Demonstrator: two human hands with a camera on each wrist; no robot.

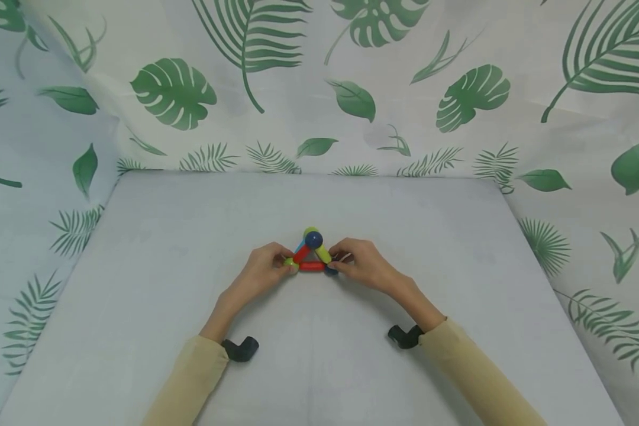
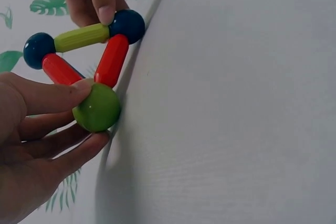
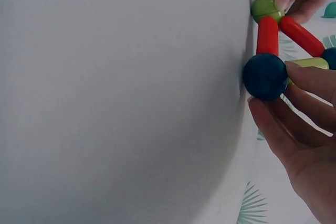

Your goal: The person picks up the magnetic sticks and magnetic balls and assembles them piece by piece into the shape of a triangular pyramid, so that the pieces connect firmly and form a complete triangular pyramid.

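Both hands hold a small frame of balls and rods over the white table. My left hand (image 1: 266,266) pinches its green ball (image 2: 97,107) between thumb and fingers. At the opposite corner, my right hand (image 1: 364,260) grips a dark blue ball (image 3: 265,76). A red rod (image 1: 312,267) joins these two balls. Another red rod (image 1: 301,253) and a yellow-green rod (image 1: 323,254) slant up to a second dark blue ball (image 1: 313,239). Behind that ball, a lime ball (image 1: 310,230) and a blue rod (image 1: 300,245) show only in part.
A pale table (image 1: 191,213) lies under the hands, its far edge meeting a leaf-print cloth (image 1: 298,89) that hangs behind and at both sides. Black wrist-camera mounts (image 1: 242,349) stick out inward from both beige sleeves (image 1: 191,378).
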